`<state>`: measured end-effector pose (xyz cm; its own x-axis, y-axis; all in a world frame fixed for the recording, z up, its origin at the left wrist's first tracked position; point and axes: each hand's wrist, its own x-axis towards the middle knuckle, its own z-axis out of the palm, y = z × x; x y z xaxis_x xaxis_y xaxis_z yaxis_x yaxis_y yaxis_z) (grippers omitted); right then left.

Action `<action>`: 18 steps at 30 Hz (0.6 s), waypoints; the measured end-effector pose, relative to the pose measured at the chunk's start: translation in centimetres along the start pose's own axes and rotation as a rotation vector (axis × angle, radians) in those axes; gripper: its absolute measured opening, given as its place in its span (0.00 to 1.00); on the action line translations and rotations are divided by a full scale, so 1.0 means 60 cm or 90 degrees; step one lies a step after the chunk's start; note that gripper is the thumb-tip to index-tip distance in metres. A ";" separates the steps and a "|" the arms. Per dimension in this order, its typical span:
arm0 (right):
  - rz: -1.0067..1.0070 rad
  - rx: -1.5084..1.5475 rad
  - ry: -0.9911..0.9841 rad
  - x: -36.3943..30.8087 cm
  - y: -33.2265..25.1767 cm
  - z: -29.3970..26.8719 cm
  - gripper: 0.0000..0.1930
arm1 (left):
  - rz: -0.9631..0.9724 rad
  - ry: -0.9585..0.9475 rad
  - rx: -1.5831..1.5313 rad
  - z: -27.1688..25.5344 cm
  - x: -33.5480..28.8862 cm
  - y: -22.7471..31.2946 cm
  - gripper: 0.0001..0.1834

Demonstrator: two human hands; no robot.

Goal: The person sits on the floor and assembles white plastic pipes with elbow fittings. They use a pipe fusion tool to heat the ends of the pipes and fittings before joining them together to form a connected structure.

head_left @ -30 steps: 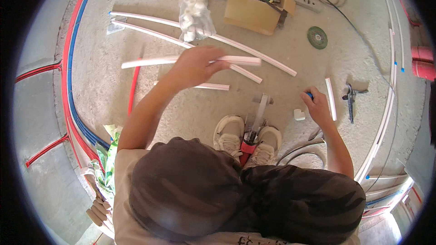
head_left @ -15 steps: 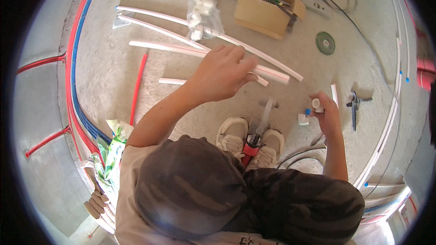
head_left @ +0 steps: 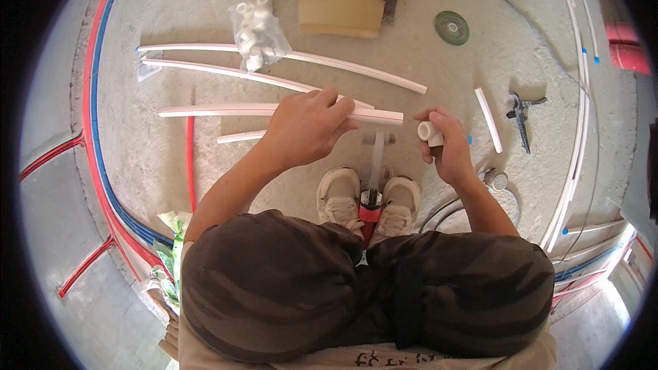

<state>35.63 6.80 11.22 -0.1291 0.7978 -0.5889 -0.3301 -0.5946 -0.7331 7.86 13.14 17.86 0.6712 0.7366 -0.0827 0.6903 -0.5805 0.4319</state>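
Observation:
My left hand (head_left: 305, 129) is closed around a white plastic pipe (head_left: 381, 117) with a red stripe, held roughly level above the floor. To its right, my right hand (head_left: 452, 149) grips a white pipe fitting (head_left: 429, 133) with its round opening showing. A small gap separates the pipe's right end from the fitting. Between my shoes stands a red-bodied tool (head_left: 371, 211) with a pale upright part, below the gap between my hands. A bag of white fittings (head_left: 258, 34) lies beyond my left hand.
Striped pipes (head_left: 356, 70) lie beyond my left hand, a short pipe (head_left: 489, 120) and a black hand tool (head_left: 522, 121) at right. Farther off are a cardboard box (head_left: 340, 11) of tools and a green disc (head_left: 452, 28). Red and blue conduits (head_left: 91, 96) run along the left.
My right hand has brought the fitting left and up toward the pipe's end. The pipe in my left hand has levelled out. The view has shifted, so floor items sit farther left.

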 end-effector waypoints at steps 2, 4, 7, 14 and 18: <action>-0.010 0.022 0.001 -0.002 0.003 0.007 0.17 | -0.022 -0.041 -0.029 0.006 -0.009 -0.004 0.13; -0.037 0.013 0.004 0.001 0.007 0.015 0.15 | -0.040 -0.070 -0.038 0.006 -0.016 -0.009 0.13; -0.082 -0.100 0.024 0.004 0.016 0.031 0.14 | -0.033 -0.065 -0.031 0.008 -0.026 -0.011 0.13; -0.089 -0.019 0.063 -0.016 0.012 0.017 0.15 | 0.095 0.129 0.024 -0.014 -0.055 -0.013 0.14; -0.052 -0.057 0.077 -0.028 -0.003 0.034 0.15 | 0.130 0.266 0.062 -0.007 -0.090 -0.046 0.17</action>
<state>34.02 5.74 13.05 0.0099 0.8297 -0.5581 -0.2490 -0.5385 -0.8050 2.21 10.89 17.46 0.6430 0.6694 0.3721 0.5915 -0.7426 0.3141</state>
